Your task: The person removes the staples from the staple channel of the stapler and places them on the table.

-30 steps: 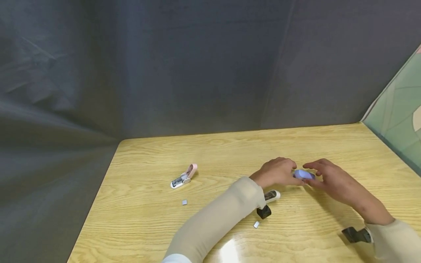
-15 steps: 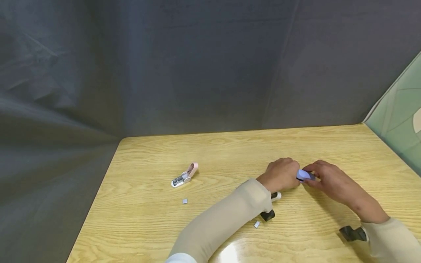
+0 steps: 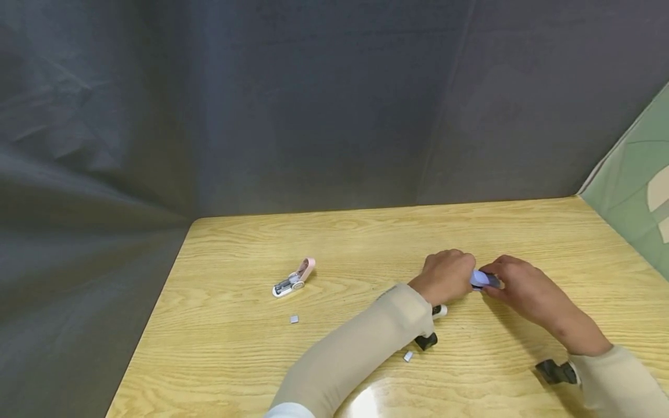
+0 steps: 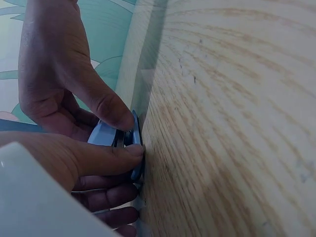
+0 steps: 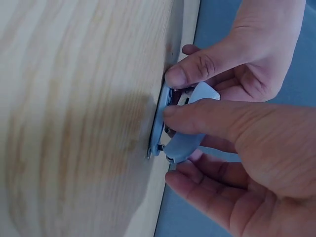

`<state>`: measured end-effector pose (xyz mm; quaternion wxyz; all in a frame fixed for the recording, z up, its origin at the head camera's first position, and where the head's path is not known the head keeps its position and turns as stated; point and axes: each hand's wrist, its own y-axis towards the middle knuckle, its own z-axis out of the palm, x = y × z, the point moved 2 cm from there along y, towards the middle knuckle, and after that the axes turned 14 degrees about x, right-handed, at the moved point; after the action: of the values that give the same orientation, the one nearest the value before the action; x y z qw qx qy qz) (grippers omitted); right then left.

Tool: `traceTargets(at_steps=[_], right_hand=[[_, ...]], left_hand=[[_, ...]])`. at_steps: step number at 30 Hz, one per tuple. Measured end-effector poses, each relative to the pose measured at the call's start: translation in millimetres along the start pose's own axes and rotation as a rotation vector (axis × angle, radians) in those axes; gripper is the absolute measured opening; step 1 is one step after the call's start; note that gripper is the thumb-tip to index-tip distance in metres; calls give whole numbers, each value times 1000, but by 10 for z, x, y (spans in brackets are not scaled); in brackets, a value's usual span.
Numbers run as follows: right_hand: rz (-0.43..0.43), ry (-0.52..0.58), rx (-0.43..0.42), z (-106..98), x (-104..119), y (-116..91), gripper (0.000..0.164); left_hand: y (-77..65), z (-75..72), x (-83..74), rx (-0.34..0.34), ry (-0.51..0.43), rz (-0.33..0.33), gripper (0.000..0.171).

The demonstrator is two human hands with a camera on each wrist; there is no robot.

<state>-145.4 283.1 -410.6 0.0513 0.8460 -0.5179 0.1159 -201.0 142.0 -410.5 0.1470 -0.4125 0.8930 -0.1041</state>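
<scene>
A small blue stapler is held between both hands on the right half of the table. My left hand grips its left end, thumb at the base's edge in the right wrist view. From the other side my right hand pinches it, thumb lying across the body. The right wrist view shows the stapler's upper body parted from its flat base, close to the wood. In the left wrist view both thumbs meet at the base, and fingers hide much of the stapler.
A pink and white stapler, lid raised, lies on the table at left. Small silver staple blocks lie nearby and near the front. A white-ended object is partly hidden by the left sleeve. Dark cloth hangs behind.
My left hand has moved slightly right and its fingers have closed on the stapler's left end. The right hand's fingers have drawn in on the stapler, which sits slightly further right.
</scene>
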Motion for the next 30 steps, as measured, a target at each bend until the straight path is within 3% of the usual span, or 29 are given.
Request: traceTargets(at_steps=[7,21,30], right_hand=[[-25,11,-19,-18,-20,-38,22],[-17,40,-15,12,-25,-34,26],[-19,36,-13,-2,-39,-28,25]], left_hand=[[13,-10,18,-15,-23,-5,29],[3,-17,33,6,2,-11,25],[-16,-24,57,-17,-46,-12,34]])
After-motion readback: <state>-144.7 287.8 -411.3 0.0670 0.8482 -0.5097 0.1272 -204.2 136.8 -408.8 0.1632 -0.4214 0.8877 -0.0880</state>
